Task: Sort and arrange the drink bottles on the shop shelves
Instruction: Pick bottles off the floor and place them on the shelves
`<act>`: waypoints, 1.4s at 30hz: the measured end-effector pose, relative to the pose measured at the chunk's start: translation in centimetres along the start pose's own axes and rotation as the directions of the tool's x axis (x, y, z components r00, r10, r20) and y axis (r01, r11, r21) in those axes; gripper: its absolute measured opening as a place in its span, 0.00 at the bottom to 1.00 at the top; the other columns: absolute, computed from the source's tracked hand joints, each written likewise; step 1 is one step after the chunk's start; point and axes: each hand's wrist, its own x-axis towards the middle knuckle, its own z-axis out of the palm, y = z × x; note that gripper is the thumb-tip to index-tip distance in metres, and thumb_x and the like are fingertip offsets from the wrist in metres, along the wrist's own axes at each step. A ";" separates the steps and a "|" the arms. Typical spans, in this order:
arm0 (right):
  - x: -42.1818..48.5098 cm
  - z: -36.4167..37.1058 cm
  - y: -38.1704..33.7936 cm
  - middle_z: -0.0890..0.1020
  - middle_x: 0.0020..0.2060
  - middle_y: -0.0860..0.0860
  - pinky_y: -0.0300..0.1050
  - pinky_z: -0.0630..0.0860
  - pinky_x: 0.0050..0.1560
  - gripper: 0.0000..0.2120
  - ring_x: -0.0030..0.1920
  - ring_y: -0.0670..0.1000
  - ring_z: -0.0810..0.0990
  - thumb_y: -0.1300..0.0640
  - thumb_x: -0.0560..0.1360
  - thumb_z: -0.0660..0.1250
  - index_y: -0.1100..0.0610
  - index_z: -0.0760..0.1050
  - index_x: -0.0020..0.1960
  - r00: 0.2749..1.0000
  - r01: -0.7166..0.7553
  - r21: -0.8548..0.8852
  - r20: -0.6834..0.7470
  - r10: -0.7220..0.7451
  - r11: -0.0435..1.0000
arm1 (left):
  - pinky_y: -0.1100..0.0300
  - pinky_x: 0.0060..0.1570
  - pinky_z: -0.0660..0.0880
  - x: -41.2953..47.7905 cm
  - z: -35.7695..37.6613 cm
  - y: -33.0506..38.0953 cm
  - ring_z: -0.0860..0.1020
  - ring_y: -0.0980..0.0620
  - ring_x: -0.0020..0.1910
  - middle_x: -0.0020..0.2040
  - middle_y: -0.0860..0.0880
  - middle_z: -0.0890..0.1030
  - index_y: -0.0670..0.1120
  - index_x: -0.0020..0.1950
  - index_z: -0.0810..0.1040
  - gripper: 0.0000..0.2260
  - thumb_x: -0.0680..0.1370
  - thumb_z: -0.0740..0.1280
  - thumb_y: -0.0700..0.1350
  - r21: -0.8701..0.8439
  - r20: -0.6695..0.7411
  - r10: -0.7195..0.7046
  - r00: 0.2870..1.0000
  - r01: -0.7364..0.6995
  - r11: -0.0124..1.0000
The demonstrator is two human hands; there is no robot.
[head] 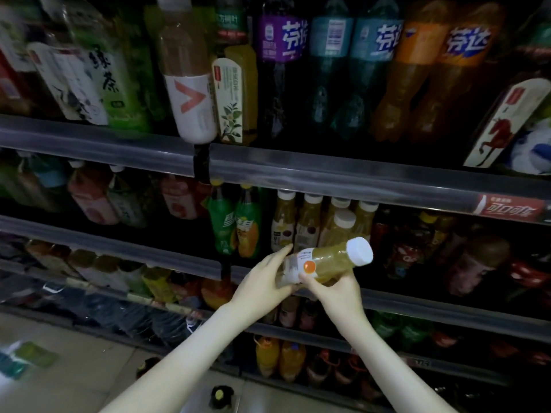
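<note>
Both hands, left hand [266, 283] and right hand [334, 290], grip a clear plastic bottle of yellow juice with a white cap [326, 261], tilted before the middle shelf's front edge [343, 178], not yet placed among matching white-capped bottles [310, 223].

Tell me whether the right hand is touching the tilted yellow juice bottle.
Touching. The head view shows the right hand gripping the yellow juice bottle from below, thumb pressed on its label; the left hand holds its base.

Yellow-green juice bottle [329, 259], white cap [360, 251], orange-dotted label [298, 265]; purple, teal, orange soda labels [283, 35].
</note>
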 end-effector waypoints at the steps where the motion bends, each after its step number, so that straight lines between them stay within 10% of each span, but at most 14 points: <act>1: -0.5 -0.3 0.0 0.84 0.47 0.44 0.33 0.77 0.48 0.18 0.48 0.39 0.82 0.56 0.67 0.78 0.52 0.78 0.55 0.999 0.015 -0.016 -0.041 -0.016 1.000 | 0.65 0.63 0.64 0.4 0.4 -0.7 0.63 0.57 0.72 0.75 0.58 0.60 0.61 0.77 0.53 0.33 0.77 0.68 0.53 0.021 0.042 0.004 0.999 -0.004 1.000; 11: -1.9 -7.0 1.5 0.80 0.44 0.42 0.27 0.71 0.40 0.19 0.44 0.36 0.77 0.54 0.68 0.77 0.54 0.74 0.55 0.924 -0.045 -0.147 -0.382 -0.014 0.988 | 0.61 0.65 0.67 3.4 5.1 2.0 0.64 0.52 0.73 0.76 0.50 0.61 0.57 0.77 0.55 0.26 0.82 0.61 0.48 0.017 -0.038 0.105 0.994 -0.104 0.994; 18: -1.2 -9.1 1.5 0.81 0.39 0.42 0.28 0.71 0.38 0.12 0.41 0.38 0.79 0.55 0.68 0.77 0.47 0.74 0.44 0.937 -0.040 -0.240 -0.346 -0.048 0.970 | 0.54 0.51 0.72 7.6 8.4 5.7 0.74 0.41 0.62 0.67 0.41 0.71 0.46 0.77 0.55 0.30 0.80 0.62 0.55 0.242 -0.102 -0.083 0.991 0.106 0.965; 22: 0.0 -10.4 1.8 0.82 0.41 0.48 0.46 0.78 0.47 0.14 0.45 0.48 0.81 0.52 0.69 0.76 0.54 0.76 0.49 0.931 -0.079 -0.269 -0.364 -0.026 0.960 | 0.53 0.44 0.77 9.7 8.9 5.2 0.79 0.45 0.47 0.51 0.43 0.80 0.43 0.62 0.72 0.13 0.81 0.62 0.48 0.227 -0.075 -0.122 0.990 0.136 0.964; 28: 3.8 -9.4 2.3 0.81 0.47 0.51 0.49 0.78 0.48 0.23 0.48 0.54 0.80 0.48 0.71 0.73 0.55 0.69 0.61 0.972 -0.155 -0.387 -0.222 0.072 0.909 | 0.48 0.55 0.76 10.1 7.2 4.7 0.77 0.44 0.55 0.58 0.44 0.79 0.46 0.67 0.69 0.17 0.80 0.64 0.47 0.066 0.001 -0.095 0.995 0.095 0.993; 34: 7.1 -6.8 0.5 0.77 0.36 0.45 0.41 0.70 0.35 0.09 0.39 0.48 0.78 0.45 0.75 0.66 0.46 0.70 0.40 0.984 -0.158 -0.556 -0.019 0.177 0.816 | 0.49 0.57 0.76 10.0 6.4 3.6 0.77 0.44 0.57 0.60 0.43 0.78 0.46 0.68 0.67 0.18 0.80 0.63 0.47 0.042 -0.038 -0.103 0.994 0.104 0.994; 38: 7.6 -6.3 0.9 0.78 0.39 0.46 0.43 0.74 0.42 0.08 0.42 0.49 0.79 0.46 0.76 0.65 0.49 0.75 0.45 0.983 -0.138 -0.583 0.018 0.183 0.801 | 0.49 0.55 0.76 9.8 6.2 3.7 0.77 0.45 0.56 0.58 0.44 0.79 0.47 0.68 0.67 0.19 0.79 0.65 0.47 0.043 -0.058 -0.118 0.991 0.120 0.992; 42: 6.1 -6.6 0.8 0.78 0.50 0.51 0.50 0.78 0.52 0.12 0.53 0.53 0.79 0.49 0.77 0.66 0.55 0.71 0.56 0.984 -0.152 -0.583 -0.012 0.179 0.798 | 0.54 0.41 0.77 8.2 6.3 5.9 0.79 0.43 0.50 0.55 0.42 0.78 0.41 0.66 0.67 0.19 0.79 0.64 0.49 0.512 -0.087 -0.111 0.990 0.140 0.848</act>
